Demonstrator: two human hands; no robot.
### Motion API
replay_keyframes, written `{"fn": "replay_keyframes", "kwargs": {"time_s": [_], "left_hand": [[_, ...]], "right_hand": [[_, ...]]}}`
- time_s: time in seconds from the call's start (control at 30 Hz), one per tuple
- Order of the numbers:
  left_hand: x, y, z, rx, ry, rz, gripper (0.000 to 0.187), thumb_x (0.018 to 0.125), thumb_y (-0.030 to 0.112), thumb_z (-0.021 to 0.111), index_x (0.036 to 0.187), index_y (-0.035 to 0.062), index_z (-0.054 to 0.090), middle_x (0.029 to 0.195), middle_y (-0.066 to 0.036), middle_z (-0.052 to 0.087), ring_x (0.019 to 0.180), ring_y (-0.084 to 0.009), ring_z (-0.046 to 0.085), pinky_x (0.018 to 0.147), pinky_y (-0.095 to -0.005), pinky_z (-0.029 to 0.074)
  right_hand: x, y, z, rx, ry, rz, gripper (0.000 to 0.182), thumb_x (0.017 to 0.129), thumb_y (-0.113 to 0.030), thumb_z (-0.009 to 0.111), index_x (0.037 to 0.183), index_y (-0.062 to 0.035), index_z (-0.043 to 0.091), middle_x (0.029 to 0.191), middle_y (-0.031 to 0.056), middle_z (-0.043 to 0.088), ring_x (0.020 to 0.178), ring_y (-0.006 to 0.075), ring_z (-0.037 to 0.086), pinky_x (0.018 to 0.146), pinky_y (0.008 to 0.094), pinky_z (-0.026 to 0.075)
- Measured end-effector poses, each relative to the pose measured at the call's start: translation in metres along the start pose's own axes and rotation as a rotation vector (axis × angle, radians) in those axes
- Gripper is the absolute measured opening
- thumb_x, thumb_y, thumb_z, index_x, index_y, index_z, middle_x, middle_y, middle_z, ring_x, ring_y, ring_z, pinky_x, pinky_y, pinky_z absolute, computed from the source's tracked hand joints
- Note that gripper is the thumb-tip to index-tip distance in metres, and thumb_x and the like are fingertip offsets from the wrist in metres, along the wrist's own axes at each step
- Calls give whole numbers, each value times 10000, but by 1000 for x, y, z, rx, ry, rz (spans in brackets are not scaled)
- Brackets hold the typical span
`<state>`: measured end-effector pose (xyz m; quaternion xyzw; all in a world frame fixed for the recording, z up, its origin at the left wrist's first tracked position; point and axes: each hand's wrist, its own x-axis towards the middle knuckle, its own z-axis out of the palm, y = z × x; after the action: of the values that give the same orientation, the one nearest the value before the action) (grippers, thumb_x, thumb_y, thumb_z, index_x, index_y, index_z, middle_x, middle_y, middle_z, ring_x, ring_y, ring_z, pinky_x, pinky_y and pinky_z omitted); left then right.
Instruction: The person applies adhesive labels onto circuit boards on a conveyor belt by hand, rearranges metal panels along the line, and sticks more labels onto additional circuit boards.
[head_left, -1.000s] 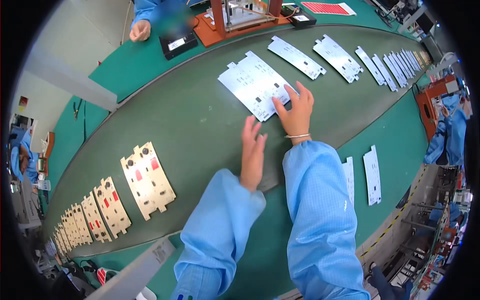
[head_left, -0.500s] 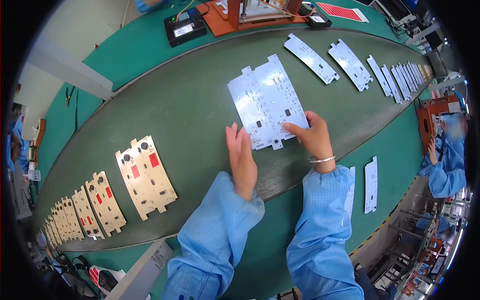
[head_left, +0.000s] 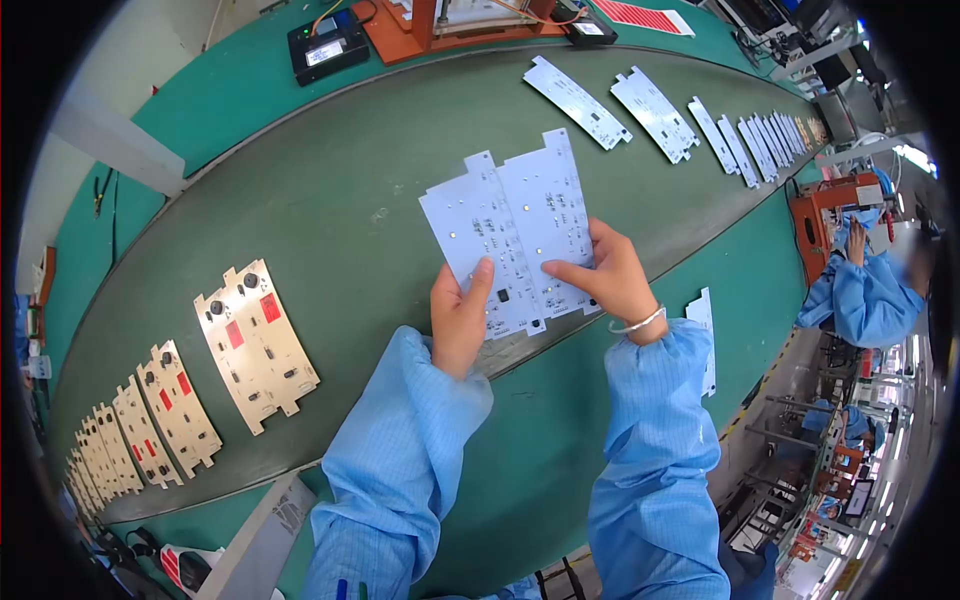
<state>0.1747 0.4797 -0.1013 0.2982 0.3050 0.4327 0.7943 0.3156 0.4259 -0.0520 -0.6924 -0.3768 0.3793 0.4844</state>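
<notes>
White circuit boards with small black chips are between my hands, over the dark belt. They form two halves side by side, a left half (head_left: 470, 225) and a right half (head_left: 548, 215), with a seam running between them. My left hand (head_left: 461, 312) pinches the left half near its lower left edge, thumb on top. On the other half, my right hand (head_left: 612, 278) has its thumb on the face and its fingers behind the right edge. A bracelet circles my right wrist.
Yellowish boards with red labels (head_left: 257, 345) line the belt (head_left: 330, 190) at left. More white boards (head_left: 655, 112) run toward the far right. A white board (head_left: 703, 335) lies on the green table beside my right sleeve. A person in blue (head_left: 865, 290) sits at right.
My left hand has gone from open beside the board to gripping its left half. The board has come nearer to me, and its two halves now sit at a slight angle.
</notes>
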Motion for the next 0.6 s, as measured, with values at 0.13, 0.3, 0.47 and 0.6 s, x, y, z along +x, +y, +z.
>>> {"fn": "replay_keyframes", "kwargs": {"time_s": [0.13,0.3,0.47,0.6], "left_hand": [[2,-2,-7,75,44,44,215,803,123,480,950,-34,470,892,-76,549,810,-105,498,719,-241,398],[1,-1,-8,293,133,151,192,802,111,475,924,-38,472,858,-72,552,770,-103,504,690,-236,403],[4,-7,-8,298,254,205,198,802,96,460,942,-45,447,889,-88,534,784,-116,501,683,-236,400],[12,-11,-19,235,97,46,220,810,65,427,1002,-42,411,951,-96,508,855,-129,483,746,-245,381]], "right_hand": [[-1,-10,11,-196,77,-20,365,606,-85,658,890,70,489,761,133,573,676,161,558,600,256,451],[-6,-18,25,-425,198,-143,363,594,-100,658,880,53,494,751,161,573,641,226,569,580,291,449],[0,-15,27,-445,291,-220,385,588,-87,657,921,20,496,778,174,570,676,280,563,615,303,445],[39,3,0,-493,120,-159,428,575,-181,679,926,9,524,794,177,568,718,279,558,649,307,438]]}}
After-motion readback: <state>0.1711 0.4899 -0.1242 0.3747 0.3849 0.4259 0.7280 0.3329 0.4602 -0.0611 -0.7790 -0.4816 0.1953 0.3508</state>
